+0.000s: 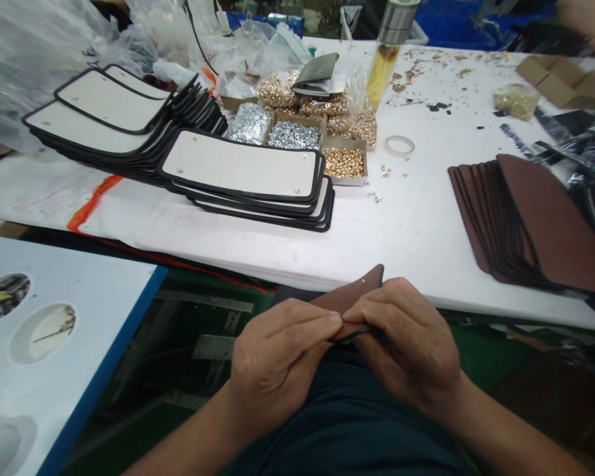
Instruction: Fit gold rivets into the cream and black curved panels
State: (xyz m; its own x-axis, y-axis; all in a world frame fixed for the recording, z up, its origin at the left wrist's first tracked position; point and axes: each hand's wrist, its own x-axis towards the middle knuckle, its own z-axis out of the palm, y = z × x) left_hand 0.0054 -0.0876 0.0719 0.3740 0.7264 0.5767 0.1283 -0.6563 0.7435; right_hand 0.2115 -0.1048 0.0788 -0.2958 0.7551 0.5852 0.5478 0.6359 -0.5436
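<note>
Both my hands grip one brown leather panel (350, 295) with a dark edge, held low in front of my body by the table's front edge. My left hand (282, 350) pinches its near edge from the left, thumb below and fingers on top. Close beside it, my right hand (409, 337) is closed on the same edge from the right. A small shiny spot, perhaps a rivet, shows near the panel's far corner. My fingers cover much of the near part, and its underside is hidden.
Black-edged pale panels (242, 162) are stacked at left centre. Brown panels (540, 218) lie fanned at right. Behind stand boxes of silver eyelets (293, 134) and gold eyelets (344, 162), a tape roll (399, 145) and a glass bottle (384, 66). A white-topped stand (94, 291) is at left.
</note>
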